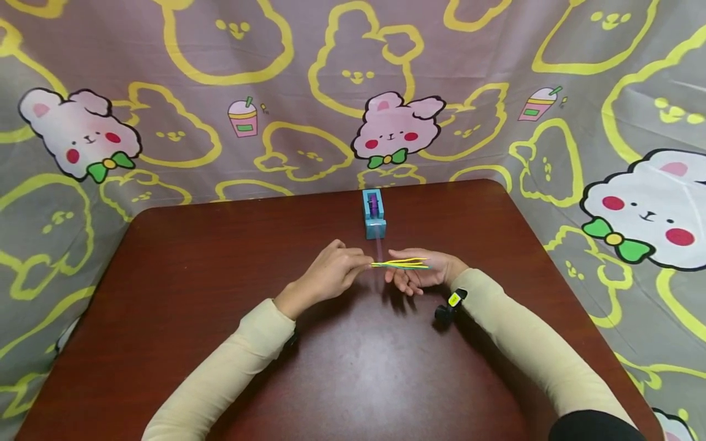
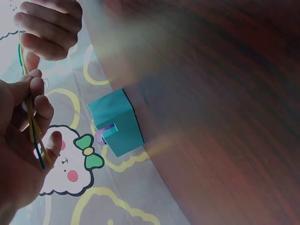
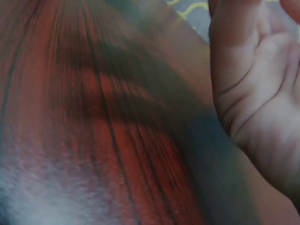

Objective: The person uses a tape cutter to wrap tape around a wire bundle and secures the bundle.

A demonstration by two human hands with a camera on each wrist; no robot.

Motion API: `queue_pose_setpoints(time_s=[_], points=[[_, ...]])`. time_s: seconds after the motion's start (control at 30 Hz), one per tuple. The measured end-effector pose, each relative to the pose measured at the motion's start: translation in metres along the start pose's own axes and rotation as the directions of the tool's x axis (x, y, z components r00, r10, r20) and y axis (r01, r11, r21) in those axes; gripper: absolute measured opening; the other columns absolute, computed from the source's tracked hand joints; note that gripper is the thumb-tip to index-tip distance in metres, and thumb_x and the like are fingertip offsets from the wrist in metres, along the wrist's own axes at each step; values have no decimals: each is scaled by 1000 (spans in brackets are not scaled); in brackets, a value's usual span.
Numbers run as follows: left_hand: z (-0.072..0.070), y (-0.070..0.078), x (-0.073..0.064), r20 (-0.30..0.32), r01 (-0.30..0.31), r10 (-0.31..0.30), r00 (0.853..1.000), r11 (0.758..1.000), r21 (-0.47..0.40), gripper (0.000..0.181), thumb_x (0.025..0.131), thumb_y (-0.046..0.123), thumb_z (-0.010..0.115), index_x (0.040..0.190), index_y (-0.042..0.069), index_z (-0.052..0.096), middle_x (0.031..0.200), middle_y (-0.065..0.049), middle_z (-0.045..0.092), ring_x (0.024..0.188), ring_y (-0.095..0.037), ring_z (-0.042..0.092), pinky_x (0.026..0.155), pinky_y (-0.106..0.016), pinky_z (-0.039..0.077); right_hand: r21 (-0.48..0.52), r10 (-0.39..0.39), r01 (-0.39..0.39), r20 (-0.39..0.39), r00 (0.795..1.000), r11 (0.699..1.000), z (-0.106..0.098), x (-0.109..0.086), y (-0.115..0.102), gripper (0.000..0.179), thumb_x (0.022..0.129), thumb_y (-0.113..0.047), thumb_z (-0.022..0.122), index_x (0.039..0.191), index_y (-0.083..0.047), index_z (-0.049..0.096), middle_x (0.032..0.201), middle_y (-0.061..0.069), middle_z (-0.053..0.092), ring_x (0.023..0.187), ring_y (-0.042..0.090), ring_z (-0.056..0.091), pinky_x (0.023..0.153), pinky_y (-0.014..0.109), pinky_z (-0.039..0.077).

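Observation:
My left hand (image 1: 333, 272) pinches a small bundle of thin yellow and green strands (image 1: 405, 264) between thumb and fingertips. The strands fan out to the right, toward the palm of my right hand (image 1: 421, 269). That hand is turned palm inward, thumb above them and fingers loosely bent below, without pinching them. In the left wrist view, the strands' other ends (image 2: 38, 150) lie along the left palm. Just beyond both hands stands a teal tape dispenser (image 1: 374, 214) with a purple core. From its front, a narrow pale streak runs toward the strands.
The dark brown, glossy table (image 1: 193, 257) reaches back to a patterned curtain (image 1: 309, 98) that hangs behind it and at both sides. A small black camera (image 1: 444, 313) hangs below the right wrist, close over the tabletop.

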State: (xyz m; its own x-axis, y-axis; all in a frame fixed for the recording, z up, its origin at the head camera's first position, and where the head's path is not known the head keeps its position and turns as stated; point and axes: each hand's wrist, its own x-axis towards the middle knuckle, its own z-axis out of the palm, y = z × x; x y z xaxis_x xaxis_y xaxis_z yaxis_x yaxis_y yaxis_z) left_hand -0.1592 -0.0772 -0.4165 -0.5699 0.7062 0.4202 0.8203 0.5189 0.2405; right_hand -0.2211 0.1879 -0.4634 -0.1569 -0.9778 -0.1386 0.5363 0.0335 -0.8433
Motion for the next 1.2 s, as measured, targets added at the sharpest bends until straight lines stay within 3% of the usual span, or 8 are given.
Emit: queue_pose_setpoints(time_s=[0.1, 0.2, 0.47, 0.63, 0.87, 1.07, 1.2], points=[[0, 0, 1, -5, -2, 2, 1000, 1000, 7, 9, 95, 12, 71, 100, 11, 78, 78, 6, 63, 66, -8, 56, 76, -37, 41, -22, -29, 30, 58, 998, 999, -1, 0, -1, 55, 108, -45, 40, 109, -1, 71, 81, 6, 73, 67, 13, 70, 53, 24, 54], [1, 0, 2, -10, -12, 12, 1000, 1000, 14, 8, 95, 13, 71, 98, 11, 78, 76, 6, 62, 66, -8, 55, 76, -37, 42, -40, -60, 63, 64, 996, 997, -2, 0, -1, 50, 109, -40, 42, 104, 0, 72, 75, 7, 72, 62, 12, 69, 50, 24, 52], [1, -1, 2, -4, -30, 30, 1000, 999, 43, 8, 95, 13, 71, 98, 12, 78, 77, 7, 62, 67, -8, 57, 76, -37, 42, -112, -61, 55, -49, 997, 992, -2, -5, -5, 41, 105, -33, 53, 94, 3, 68, 68, 5, 69, 52, 11, 62, 49, 25, 50], [0, 0, 1, -6, -39, 40, 999, 997, 66, 8, 95, 14, 71, 100, 13, 78, 78, 6, 63, 67, -8, 58, 73, -35, 41, -136, -45, 38, -43, 998, 990, -3, -7, -10, 37, 107, -22, 48, 97, 9, 65, 67, 6, 69, 53, 12, 63, 48, 25, 50], [1, 0, 0, -35, -87, 92, 995, 989, 123, 3, 92, 12, 74, 91, 15, 73, 74, 5, 58, 65, -10, 57, 71, -37, 41, -179, 13, -31, -102, 995, 983, 2, -8, -20, 28, 107, -15, 49, 98, 0, 71, 61, -1, 61, 49, 9, 57, 48, 23, 49], [1, -1, -2, -42, -95, 101, 994, 986, 139, 2, 93, 14, 73, 91, 13, 73, 75, 4, 58, 64, -11, 56, 70, -36, 40, -235, 56, -100, -189, 980, 967, 14, -10, -29, 28, 106, -10, 48, 102, 14, 62, 60, 0, 54, 49, 10, 49, 47, 24, 46], [1, -1, -4, -42, -83, 89, 995, 989, 125, 3, 93, 13, 73, 95, 13, 76, 75, 4, 59, 66, -10, 56, 69, -34, 39, -311, 39, -125, -268, 963, 942, 26, -12, -36, 33, 105, -10, 52, 109, 23, 57, 63, 2, 55, 52, 11, 49, 48, 25, 47]])
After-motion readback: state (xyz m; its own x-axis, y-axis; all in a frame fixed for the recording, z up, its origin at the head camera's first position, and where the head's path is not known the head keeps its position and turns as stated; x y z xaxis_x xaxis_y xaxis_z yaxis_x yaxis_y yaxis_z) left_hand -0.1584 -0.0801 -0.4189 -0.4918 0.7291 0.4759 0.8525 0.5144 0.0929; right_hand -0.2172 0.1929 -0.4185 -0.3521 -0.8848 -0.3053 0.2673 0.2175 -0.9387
